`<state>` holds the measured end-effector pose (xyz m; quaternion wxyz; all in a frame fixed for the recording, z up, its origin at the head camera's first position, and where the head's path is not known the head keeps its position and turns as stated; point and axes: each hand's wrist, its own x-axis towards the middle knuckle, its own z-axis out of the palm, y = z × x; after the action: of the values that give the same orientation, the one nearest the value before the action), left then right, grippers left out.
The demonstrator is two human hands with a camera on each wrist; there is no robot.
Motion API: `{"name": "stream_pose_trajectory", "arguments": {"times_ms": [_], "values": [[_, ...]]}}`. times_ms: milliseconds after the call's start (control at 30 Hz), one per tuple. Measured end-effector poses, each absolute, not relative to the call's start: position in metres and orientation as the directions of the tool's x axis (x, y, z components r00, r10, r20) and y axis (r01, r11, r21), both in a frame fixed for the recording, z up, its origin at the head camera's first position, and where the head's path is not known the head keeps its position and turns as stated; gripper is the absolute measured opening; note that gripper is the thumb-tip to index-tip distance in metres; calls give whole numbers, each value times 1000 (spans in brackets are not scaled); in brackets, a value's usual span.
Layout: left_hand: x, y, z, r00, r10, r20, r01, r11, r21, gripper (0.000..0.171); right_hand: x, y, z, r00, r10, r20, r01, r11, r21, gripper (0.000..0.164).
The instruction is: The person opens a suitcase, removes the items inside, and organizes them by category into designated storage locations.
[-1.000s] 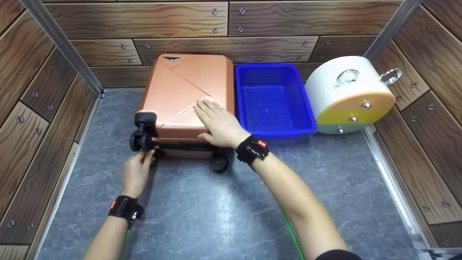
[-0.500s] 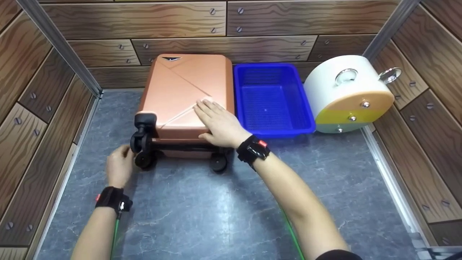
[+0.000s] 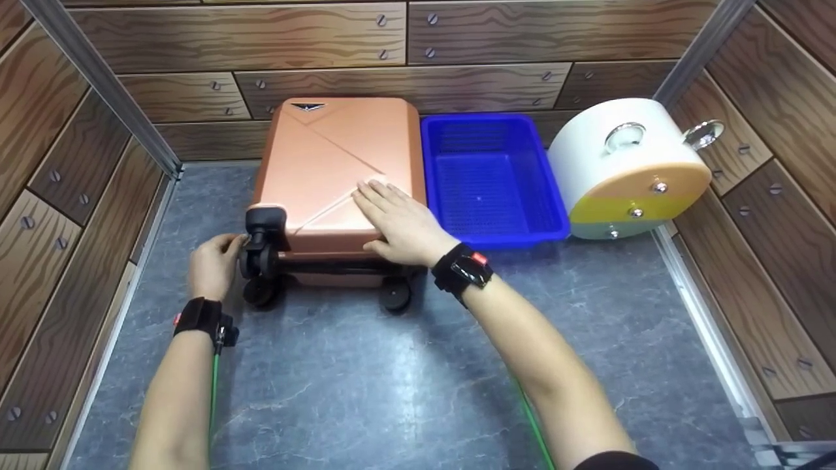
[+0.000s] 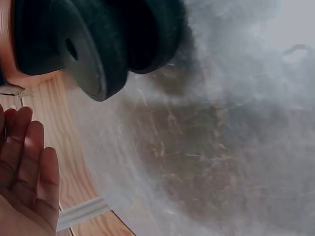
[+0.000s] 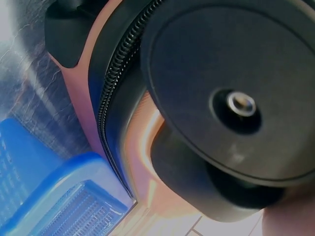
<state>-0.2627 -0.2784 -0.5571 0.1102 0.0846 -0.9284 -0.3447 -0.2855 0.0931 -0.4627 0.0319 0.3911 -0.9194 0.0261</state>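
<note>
A rose-gold hard-shell suitcase (image 3: 339,143) lies flat on the floor, its black caster wheels (image 3: 258,261) facing me. My right hand (image 3: 401,222) rests on its lid near the front right, fingers straight. Beside the front left caster, my left hand (image 3: 212,267) has thumb and index finger together against the suitcase's left side, pinching a zipper pull that is mostly hidden. A small metal zipper part (image 4: 14,90) shows just above the fingers in the left wrist view. Black zipper teeth (image 5: 106,101) run along the suitcase's side in the right wrist view.
A blue plastic basket (image 3: 496,240) stands right of the suitcase. Farther right is a white rounded case (image 3: 581,143) with a striped front and metal rings. Wood-patterned walls (image 3: 320,32) enclose the grey floor (image 3: 366,385) on three sides.
My left hand has moved from the suitcase's front edge, round the left front corner, then back along the left side. My right hand has stayed on the lid.
</note>
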Motion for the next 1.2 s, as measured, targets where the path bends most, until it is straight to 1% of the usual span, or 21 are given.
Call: {"name": "stream_pose_trajectory", "arguments": {"times_ms": [233,433,533,700,800,900,967,1000,1100,1133,1200], "values": [[-279,-280,-550,-974,-205,100,-99,775,624,38,-287,97,-462,-675,-733,84,-737,676,-29,91],[-283,-283,-544,-983,-175,59,-104,788,607,41,-287,98,-462,-677,-731,86,-735,677,-35,91],[-282,-282,-543,-986,-164,34,-102,750,653,43,-287,98,-463,-681,-727,89,-732,681,-40,92],[-278,-279,-534,-990,-138,6,-81,614,785,53,-285,100,-466,-691,-716,95,-722,690,-54,93],[-270,-273,-522,-989,-147,28,-54,530,846,62,-283,100,-468,-703,-705,99,-711,699,-72,90],[-258,-261,-509,-986,-133,104,23,504,863,66,-281,104,-469,-727,-678,109,-686,716,-125,82],[-250,-250,-501,-979,-77,190,117,552,825,67,-279,107,-469,-743,-657,125,-669,725,-167,76],[-246,-244,-498,-970,-34,242,175,598,782,68,-279,109,-470,-751,-647,134,-660,727,-187,73],[-238,-225,-489,-927,128,353,325,745,582,72,-277,118,-472,-761,-628,160,-648,729,-222,66],[-237,-218,-487,-913,184,365,359,788,500,75,-277,120,-472,-764,-623,165,-644,730,-227,65],[-235,-205,-482,-894,277,351,402,843,358,83,-275,126,-475,-769,-615,175,-639,733,-234,63]]}}
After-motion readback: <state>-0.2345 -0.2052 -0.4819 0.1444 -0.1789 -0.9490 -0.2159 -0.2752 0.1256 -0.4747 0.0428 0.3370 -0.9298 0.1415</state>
